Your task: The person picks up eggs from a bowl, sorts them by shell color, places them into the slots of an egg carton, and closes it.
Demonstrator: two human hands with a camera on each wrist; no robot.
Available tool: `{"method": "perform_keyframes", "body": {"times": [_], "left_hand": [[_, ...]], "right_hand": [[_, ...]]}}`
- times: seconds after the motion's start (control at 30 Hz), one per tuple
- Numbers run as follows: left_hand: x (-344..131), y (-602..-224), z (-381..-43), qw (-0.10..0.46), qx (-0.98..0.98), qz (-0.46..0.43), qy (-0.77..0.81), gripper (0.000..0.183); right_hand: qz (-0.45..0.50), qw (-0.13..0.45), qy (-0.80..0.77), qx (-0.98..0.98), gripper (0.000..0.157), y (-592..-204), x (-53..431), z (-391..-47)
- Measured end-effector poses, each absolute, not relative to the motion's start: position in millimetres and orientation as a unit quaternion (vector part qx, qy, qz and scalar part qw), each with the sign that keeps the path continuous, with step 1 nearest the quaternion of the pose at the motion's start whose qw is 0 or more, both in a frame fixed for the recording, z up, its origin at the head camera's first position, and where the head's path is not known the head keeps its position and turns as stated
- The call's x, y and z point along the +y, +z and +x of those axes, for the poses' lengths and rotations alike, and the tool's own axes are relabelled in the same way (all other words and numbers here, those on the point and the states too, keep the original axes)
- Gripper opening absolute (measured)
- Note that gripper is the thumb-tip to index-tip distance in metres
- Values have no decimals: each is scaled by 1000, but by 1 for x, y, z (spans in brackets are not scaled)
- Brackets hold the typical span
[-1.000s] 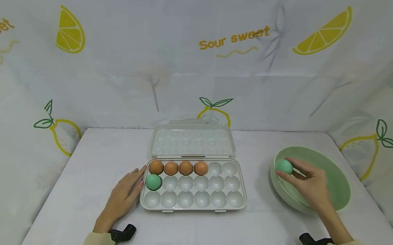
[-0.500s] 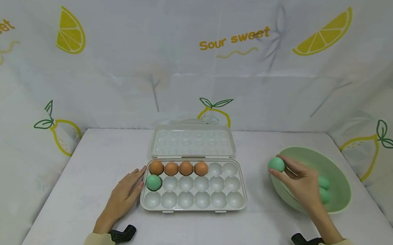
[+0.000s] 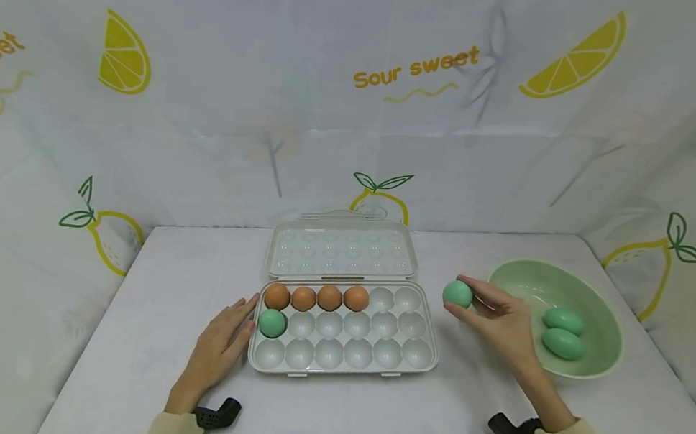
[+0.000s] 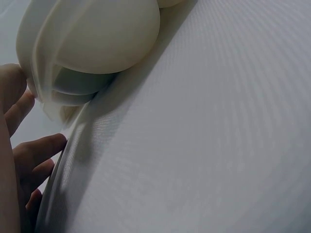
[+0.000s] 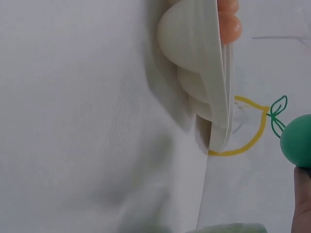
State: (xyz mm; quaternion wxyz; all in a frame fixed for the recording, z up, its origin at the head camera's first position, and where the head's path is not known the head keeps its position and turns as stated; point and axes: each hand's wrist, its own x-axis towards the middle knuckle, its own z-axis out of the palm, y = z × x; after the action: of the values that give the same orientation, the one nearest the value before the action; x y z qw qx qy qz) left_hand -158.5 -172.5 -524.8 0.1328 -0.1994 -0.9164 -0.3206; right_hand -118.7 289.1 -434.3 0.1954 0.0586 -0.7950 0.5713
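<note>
pinching one green egg (image 3: 457,294) between thumb and fingers, the right hand (image 3: 502,326) stands above the bench (image 3: 361,428), between the egg tray (image 3: 342,373) and the bowl (image 3: 602,313). the left hand (image 3: 220,341), fingers extended, rests against the tray's left edge. four brown eggs (image 3: 329,298) occupy the tray's far row; another green egg (image 3: 273,323) fills the leftmost cup of the middle row; two further green eggs (image 3: 563,343) lie side by side in the bowl. hazards, as judged: (a) slippage, since a smooth, rounded surface meets only a narrow pinch; a loosened grip could let the egg fall and roll across the bench; (b) poor seating, should the egg be let go over a ridge between cups; (c) collision, if the hand passes too low and strikes the tray's right rim or a brown egg; (d) displacement, if the left hand presses unevenly and slides the tray, putting its cups out of line. the black device (image 3: 512,432) on the right wrist might also brush the tray or bench.
</note>
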Motion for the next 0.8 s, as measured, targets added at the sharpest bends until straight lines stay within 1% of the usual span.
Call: {"method": "perform_keyframes", "body": {"times": [0.23, 0.6, 0.8], "left_hand": [[-172, -524, -158, 135, -914, -203, -324, 48], [-173, -525, -158, 144, -911, -206, -326, 49], [-174, -526, -160, 135, -915, -202, -323, 48]], "right_hand": [[84, 192, 593, -778, 47, -437, 271, -123], [109, 154, 615, -765, 49, -440, 237, -128], [128, 156, 617, -761, 51, -441, 217, -131]]}}
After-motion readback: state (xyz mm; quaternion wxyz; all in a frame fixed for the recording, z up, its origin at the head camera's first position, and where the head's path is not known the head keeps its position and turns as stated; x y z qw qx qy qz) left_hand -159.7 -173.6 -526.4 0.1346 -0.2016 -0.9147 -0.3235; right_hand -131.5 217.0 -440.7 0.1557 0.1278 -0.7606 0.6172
